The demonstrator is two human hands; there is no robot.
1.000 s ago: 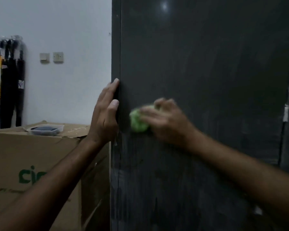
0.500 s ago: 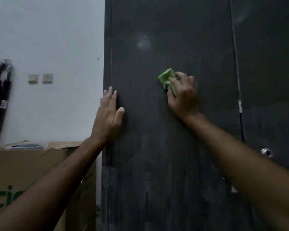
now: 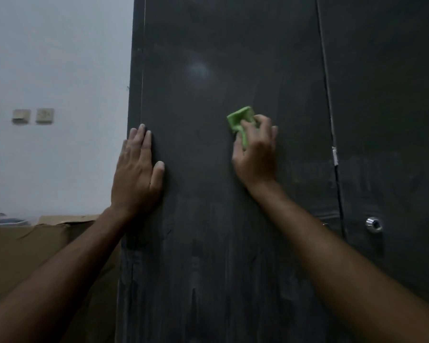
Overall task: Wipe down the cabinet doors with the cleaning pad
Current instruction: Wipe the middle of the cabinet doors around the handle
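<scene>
A tall dark grey cabinet door (image 3: 221, 219) fills the middle of the view, with faint wipe streaks low down. My right hand (image 3: 256, 152) grips a green cleaning pad (image 3: 240, 120) and holds it against the door at about chest height, right of centre; my fingers cover the pad's lower part. My left hand (image 3: 136, 174) lies flat with straight fingers on the door's left edge. A second dark door (image 3: 391, 120) stands to the right, past a vertical gap.
A round metal knob (image 3: 374, 224) sits on the right door. A cardboard box (image 3: 27, 248) stands at the lower left against the white wall (image 3: 60, 70), which carries two switch plates (image 3: 32, 115).
My right hand carried the pad from the door's left edge up and to the right, then slightly down. My left hand shifted from gripping the edge to lying flat on it.
</scene>
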